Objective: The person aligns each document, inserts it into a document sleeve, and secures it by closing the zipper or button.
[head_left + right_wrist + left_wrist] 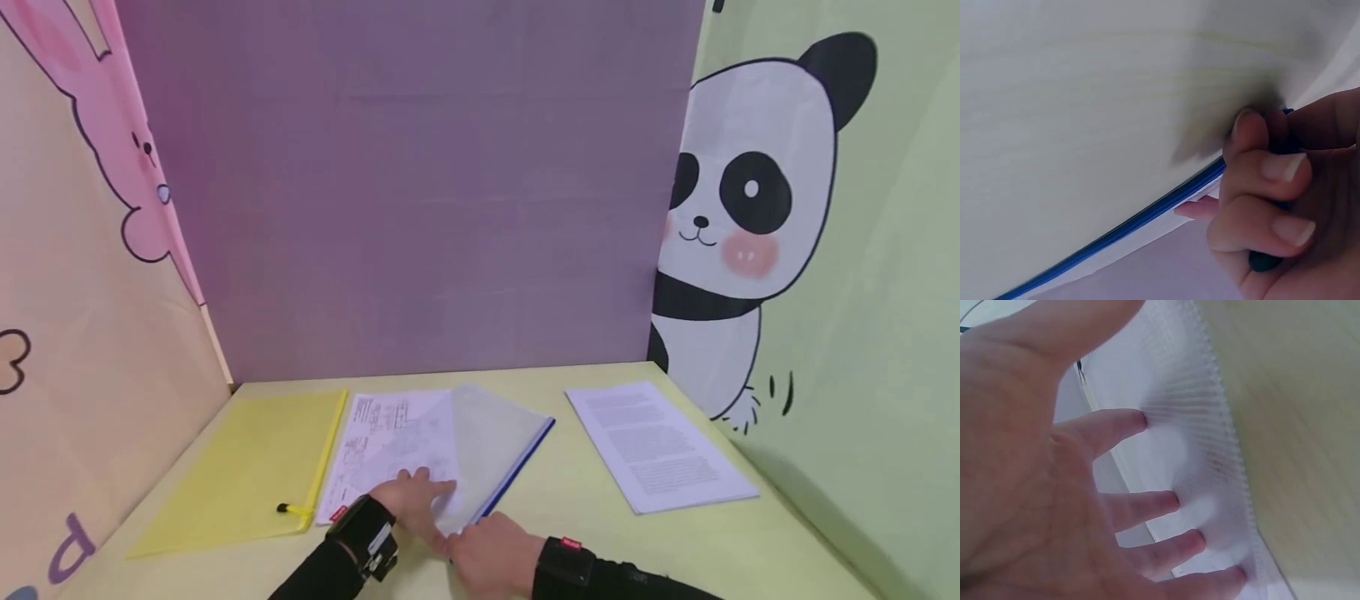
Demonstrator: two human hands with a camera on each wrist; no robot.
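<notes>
A translucent folder (491, 450) with a blue zip edge (517, 471) lies at an angle over printed sheets (382, 429). My left hand (412, 500) is spread over its lower left part; in the left wrist view the hand (1041, 481) has its fingertips on the whitish ribbed sheet (1179, 381). My right hand (497, 552) is at the folder's near corner. In the right wrist view its fingers (1260, 178) curl round the end of the blue zip (1110, 240), with a dark pull (1265, 261) showing beneath them. Fingertips of another hand (1197, 208) show below the zip.
A yellow zip folder (247, 467) with a black-tipped pull (292, 508) lies on the left of the table (600, 542). A stack of printed paper (660, 450) lies on the right. Walls stand behind and at both sides.
</notes>
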